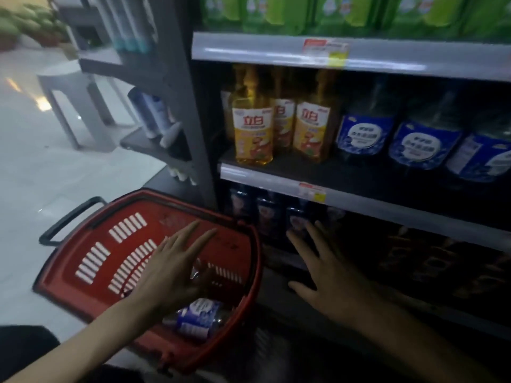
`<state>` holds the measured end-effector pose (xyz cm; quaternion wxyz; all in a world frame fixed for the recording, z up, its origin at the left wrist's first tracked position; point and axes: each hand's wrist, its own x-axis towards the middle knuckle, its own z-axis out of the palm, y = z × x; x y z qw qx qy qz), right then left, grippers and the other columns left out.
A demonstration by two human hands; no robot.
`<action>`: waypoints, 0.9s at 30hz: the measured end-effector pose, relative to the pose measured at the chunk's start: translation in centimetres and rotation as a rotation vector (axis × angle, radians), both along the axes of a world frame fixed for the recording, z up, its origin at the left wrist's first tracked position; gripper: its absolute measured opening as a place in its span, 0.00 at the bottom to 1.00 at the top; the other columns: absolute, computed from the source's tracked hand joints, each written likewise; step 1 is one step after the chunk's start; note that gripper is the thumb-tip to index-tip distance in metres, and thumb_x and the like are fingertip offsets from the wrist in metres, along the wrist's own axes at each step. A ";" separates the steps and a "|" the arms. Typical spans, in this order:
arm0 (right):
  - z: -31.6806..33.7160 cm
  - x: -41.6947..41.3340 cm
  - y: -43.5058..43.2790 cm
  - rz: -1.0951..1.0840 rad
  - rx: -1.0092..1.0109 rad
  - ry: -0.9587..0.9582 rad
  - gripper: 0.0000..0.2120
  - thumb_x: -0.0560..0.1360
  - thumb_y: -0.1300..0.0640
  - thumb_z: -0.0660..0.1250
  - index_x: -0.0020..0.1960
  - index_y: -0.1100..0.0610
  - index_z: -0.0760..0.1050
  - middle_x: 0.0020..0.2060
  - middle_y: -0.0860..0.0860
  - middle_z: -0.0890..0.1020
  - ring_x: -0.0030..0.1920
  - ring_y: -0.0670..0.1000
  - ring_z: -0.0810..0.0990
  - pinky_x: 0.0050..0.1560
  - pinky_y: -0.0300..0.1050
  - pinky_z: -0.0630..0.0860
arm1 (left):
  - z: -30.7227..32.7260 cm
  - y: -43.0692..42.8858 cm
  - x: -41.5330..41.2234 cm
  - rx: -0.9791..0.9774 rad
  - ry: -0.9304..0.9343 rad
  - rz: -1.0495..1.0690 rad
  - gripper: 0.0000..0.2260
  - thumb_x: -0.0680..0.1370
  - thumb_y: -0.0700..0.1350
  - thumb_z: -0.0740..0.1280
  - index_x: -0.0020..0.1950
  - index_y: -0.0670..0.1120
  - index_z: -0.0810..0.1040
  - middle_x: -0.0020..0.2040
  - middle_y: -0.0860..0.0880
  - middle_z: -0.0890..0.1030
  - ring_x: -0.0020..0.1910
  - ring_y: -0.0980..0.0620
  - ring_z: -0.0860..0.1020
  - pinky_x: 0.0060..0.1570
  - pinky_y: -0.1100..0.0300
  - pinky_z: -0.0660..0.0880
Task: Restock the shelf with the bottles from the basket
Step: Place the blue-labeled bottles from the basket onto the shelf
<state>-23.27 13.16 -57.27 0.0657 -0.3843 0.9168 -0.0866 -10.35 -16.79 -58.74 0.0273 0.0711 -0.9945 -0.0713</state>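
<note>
A red plastic basket (91, 244) stands on the floor at the shelf's left end. A clear bottle with a blue-and-white label (195, 317) lies in its near corner, and another is partly hidden under my left hand (171, 269). That hand hovers over the basket, fingers spread, holding nothing. My right hand (329, 275) is spread open in front of the dark lowest shelf (387, 208), close to a row of dark bottles (265, 214) standing there.
The middle shelf holds yellow bottles (253, 125) on the left and large blue-labelled bottles (365, 125) on the right. Green packs (331, 12) fill the shelf above. A grey side rack (154, 111) with tubes and a grey stool (74, 103) stand to the left on the pale floor.
</note>
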 end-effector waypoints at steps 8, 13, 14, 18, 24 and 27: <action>-3.5 3.0 -5.3 0.235 0.034 -0.046 0.37 0.81 0.41 0.62 0.83 0.44 0.46 0.83 0.53 0.46 0.82 0.54 0.40 0.81 0.52 0.43 | -3.5 -4.6 3.0 -0.041 -0.226 0.183 0.40 0.71 0.72 0.47 0.80 0.57 0.66 0.82 0.44 0.63 0.76 0.42 0.70 0.74 0.35 0.61; -4.3 3.5 -10.5 0.279 0.029 -0.058 0.37 0.80 0.42 0.65 0.83 0.45 0.51 0.82 0.54 0.52 0.82 0.55 0.48 0.80 0.49 0.45 | -5.7 -7.3 5.0 -0.060 -0.346 0.240 0.41 0.69 0.71 0.47 0.80 0.57 0.66 0.77 0.45 0.68 0.74 0.43 0.70 0.72 0.31 0.60; -4.7 3.6 -12.0 0.294 0.030 -0.062 0.37 0.80 0.43 0.66 0.83 0.46 0.52 0.82 0.54 0.53 0.82 0.55 0.49 0.81 0.51 0.48 | -6.1 -7.8 5.4 -0.059 -0.376 0.260 0.42 0.69 0.72 0.47 0.80 0.57 0.66 0.77 0.45 0.68 0.74 0.43 0.70 0.72 0.31 0.59; -6.6 3.4 -18.1 0.345 0.102 -0.106 0.37 0.80 0.43 0.65 0.82 0.48 0.51 0.81 0.55 0.54 0.81 0.56 0.50 0.81 0.52 0.50 | -7.4 -9.3 6.5 -0.024 -0.444 0.337 0.35 0.75 0.72 0.55 0.78 0.56 0.67 0.77 0.46 0.68 0.74 0.44 0.70 0.73 0.33 0.59; -11.1 2.7 -26.3 0.363 0.233 -0.139 0.35 0.78 0.46 0.68 0.79 0.51 0.57 0.73 0.57 0.67 0.74 0.59 0.66 0.74 0.53 0.65 | -7.3 -11.4 7.8 -0.002 -0.320 0.384 0.32 0.76 0.69 0.55 0.76 0.56 0.70 0.71 0.49 0.76 0.69 0.45 0.74 0.71 0.38 0.65; -14.1 2.7 -29.9 0.368 0.282 -0.169 0.36 0.75 0.45 0.71 0.77 0.51 0.60 0.67 0.57 0.72 0.67 0.59 0.72 0.68 0.54 0.72 | -7.4 -12.6 8.4 0.002 -0.238 0.420 0.27 0.79 0.65 0.58 0.75 0.56 0.72 0.65 0.49 0.80 0.64 0.46 0.77 0.65 0.48 0.72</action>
